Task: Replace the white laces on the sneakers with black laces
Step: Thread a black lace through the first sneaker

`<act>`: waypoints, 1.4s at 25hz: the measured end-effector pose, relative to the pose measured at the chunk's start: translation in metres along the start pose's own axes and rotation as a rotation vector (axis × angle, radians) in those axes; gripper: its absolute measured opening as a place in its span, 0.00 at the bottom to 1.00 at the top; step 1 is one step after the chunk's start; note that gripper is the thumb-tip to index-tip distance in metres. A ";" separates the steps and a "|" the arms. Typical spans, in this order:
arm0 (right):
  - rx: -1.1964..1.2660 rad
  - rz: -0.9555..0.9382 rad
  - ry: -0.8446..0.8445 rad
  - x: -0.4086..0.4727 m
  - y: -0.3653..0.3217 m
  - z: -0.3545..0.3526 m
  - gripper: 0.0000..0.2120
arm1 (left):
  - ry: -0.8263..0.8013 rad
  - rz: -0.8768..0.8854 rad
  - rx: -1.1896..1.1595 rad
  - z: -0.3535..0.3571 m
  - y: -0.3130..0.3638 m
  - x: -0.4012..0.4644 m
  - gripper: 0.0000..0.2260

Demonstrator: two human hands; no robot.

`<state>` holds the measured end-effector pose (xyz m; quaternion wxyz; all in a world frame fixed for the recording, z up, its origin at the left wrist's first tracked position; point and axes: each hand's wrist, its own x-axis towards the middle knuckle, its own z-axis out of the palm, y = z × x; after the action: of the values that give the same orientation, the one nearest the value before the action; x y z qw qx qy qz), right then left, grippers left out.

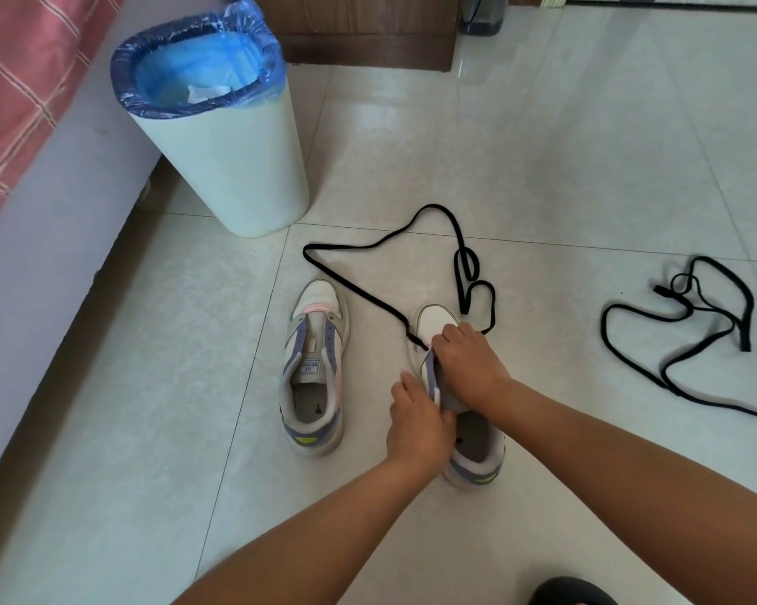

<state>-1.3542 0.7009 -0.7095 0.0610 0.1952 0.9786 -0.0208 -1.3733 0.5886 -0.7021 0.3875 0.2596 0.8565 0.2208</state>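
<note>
Two white-and-purple sneakers stand side by side on the tiled floor. The left sneaker has no lace and its tongue is bare. My left hand grips the left side and tongue of the right sneaker. Over that shoe's front eyelets my right hand has its fingers curled, pinching a black lace. From there the lace runs out across the floor in a wide loop beyond both shoes. A second black lace lies loose in a tangle at the right.
A white bin with a blue liner stands behind the left sneaker. A bed edge with a pink checked cover runs along the left. Wooden furniture is at the back. A dark object sits at the bottom right.
</note>
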 end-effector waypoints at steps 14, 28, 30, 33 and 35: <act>0.435 -0.104 0.237 -0.028 0.032 0.004 0.02 | 0.071 0.410 0.024 -0.034 0.011 0.027 0.18; 1.597 0.700 0.129 -0.014 0.014 -0.013 0.04 | 0.127 0.022 -0.726 -0.034 0.015 0.047 0.08; 1.656 0.704 0.102 -0.013 0.015 -0.013 0.06 | 0.129 0.018 -0.768 -0.033 0.014 0.047 0.06; 1.673 0.700 0.055 -0.012 0.018 -0.012 0.09 | 0.137 0.019 -0.792 -0.032 0.015 0.048 0.04; 1.668 0.693 0.043 -0.012 0.017 -0.012 0.09 | 0.129 0.018 -0.772 -0.031 0.015 0.048 0.04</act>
<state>-1.3381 0.7134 -0.6963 -0.1155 0.4603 0.5331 -0.7004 -1.4199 0.6239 -0.7011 0.4000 0.0879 0.7309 0.5459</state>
